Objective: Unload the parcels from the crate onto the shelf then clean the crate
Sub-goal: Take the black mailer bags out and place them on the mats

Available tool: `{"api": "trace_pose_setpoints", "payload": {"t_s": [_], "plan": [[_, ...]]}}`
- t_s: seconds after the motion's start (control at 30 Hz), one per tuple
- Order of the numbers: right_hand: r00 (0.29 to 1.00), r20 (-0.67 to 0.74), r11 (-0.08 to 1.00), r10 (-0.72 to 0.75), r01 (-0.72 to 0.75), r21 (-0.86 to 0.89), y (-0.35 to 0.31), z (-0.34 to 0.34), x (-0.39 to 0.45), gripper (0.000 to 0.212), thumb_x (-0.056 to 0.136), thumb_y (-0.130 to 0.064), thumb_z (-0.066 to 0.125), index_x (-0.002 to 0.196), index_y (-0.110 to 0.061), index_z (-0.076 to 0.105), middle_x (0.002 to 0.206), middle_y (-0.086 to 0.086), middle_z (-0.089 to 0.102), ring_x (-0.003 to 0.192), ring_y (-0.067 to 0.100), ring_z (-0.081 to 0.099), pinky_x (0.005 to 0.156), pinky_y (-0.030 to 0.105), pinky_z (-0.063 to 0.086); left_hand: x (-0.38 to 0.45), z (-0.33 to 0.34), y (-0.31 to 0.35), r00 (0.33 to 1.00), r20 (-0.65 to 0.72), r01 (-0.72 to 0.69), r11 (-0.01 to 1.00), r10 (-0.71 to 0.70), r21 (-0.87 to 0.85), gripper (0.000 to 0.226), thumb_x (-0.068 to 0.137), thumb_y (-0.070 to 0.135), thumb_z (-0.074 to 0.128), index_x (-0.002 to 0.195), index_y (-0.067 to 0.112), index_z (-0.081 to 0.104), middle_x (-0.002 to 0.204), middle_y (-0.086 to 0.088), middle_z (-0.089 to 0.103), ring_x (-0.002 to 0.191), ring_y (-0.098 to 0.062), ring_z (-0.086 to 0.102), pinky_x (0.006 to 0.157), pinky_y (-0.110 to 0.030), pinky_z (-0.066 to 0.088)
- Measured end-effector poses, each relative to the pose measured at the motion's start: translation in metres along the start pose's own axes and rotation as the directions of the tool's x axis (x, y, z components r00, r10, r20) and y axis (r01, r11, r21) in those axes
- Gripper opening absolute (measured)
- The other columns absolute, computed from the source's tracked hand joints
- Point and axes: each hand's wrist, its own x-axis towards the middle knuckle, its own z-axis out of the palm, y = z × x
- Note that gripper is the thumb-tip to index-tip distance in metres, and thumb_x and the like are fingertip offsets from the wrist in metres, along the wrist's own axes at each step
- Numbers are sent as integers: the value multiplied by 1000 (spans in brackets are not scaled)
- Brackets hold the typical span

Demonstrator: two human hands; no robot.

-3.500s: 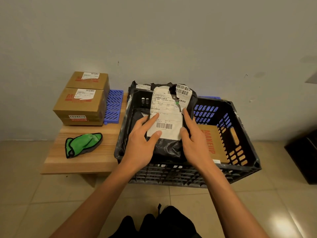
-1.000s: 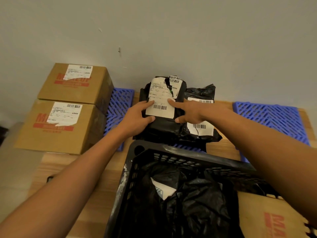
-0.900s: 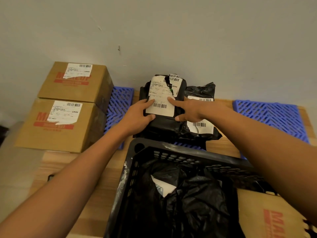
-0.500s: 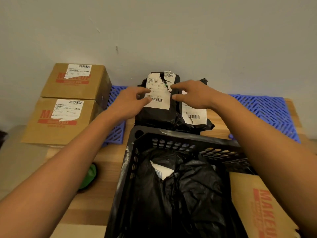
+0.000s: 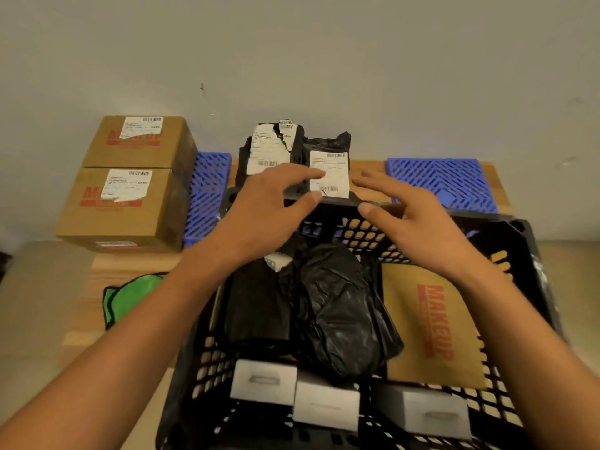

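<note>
My left hand [image 5: 259, 203] and right hand [image 5: 418, 219], both empty and loose-fingered, hover over the crate [image 5: 526, 254]; four parcels [image 5: 130, 190] stand on the shelf [image 5: 136, 264], several remain inside, cleaning unstarted, green cloth [image 5: 126, 297] untouched.

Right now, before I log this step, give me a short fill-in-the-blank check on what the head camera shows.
1. The two cardboard boxes by the wall are stacked ____ high.
2. The cloth left of the crate is ____.
3. Both the left hand and the right hand hold ____.
4. The red word on the flat brown parcel in the crate reads ____.

Missing words: two; green; nothing; MAKEUP
</note>
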Motion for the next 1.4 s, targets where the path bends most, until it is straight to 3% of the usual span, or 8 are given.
{"api": "trace_pose_setpoints", "payload": {"t_s": [0.2,0.3,0.43,0.53,0.77,1.03,1.27,1.4], "plan": [[999,20,998,45,-46,53,41,6,-60,39,100,-28,62,138,-36,60,145,-16,55,134,-4,45,105,16,40,-59,59,14,995,11,103,991,-103,-86,32,97,27,66,130,29,67,125,14,66,116,0,59,105,-28,48],[979,138,988,149,-154,27,68,22,-73,54,99,-27,64,150,-31,46,150,-9,50,137,7,46,114,32,40,-84,88,10,968,137,217,976,-212,-25,38,97,34,66,135,32,63,129,11,64,116,2,54,98,-14,40],[907,308,957,287,-288,-42,96,45,-79,70,97,-25,66,158,-25,30,155,2,44,142,21,43,117,40,38,-107,115,3,885,277,373,926,-373,54,51,98,44,61,147,30,52,151,5,50,137,-16,46,103,-23,37],[860,345,926,376,-358,-118,108,59,-81,72,95,-32,67,157,-25,32,153,2,47,139,24,46,115,39,39,-121,127,1,880,238,401,912,-410,87,55,99,44,60,149,26,49,154,3,46,140,-17,44,103,-23,35],[843,332,889,423,-456,24,105,83,-87,38,93,-31,69,128,-17,65,121,3,70,110,23,65,98,41,54,-139,143,-2,857,200,479,877,-475,28,53,98,47,61,148,32,50,164,0,31,152,-17,26,113,-29,28],[863,325,853,386,-468,230,104,70,-87,32,90,-21,73,122,-24,68,121,-1,70,114,20,64,106,44,50,-138,144,-1,840,70,533,795,-538,-290,40,97,37,66,136,33,62,142,9,57,132,-15,51,110,-37,45],[877,342,820,337,-452,350,104,65,-94,54,89,-11,73,138,-28,59,121,-6,69,107,11,65,96,33,54,-135,148,9,859,72,503,810,-507,-302,40,97,37,65,136,34,62,143,10,56,129,-8,49,90,-16,39],[874,319,802,367,-471,368,97,55,-99,63,87,-13,76,143,-30,53,111,-4,66,100,13,66,87,31,57,-135,145,12,864,65,490,801,-500,-344,39,98,34,65,137,34,62,139,14,56,133,-11,48,100,-23,40]]}}
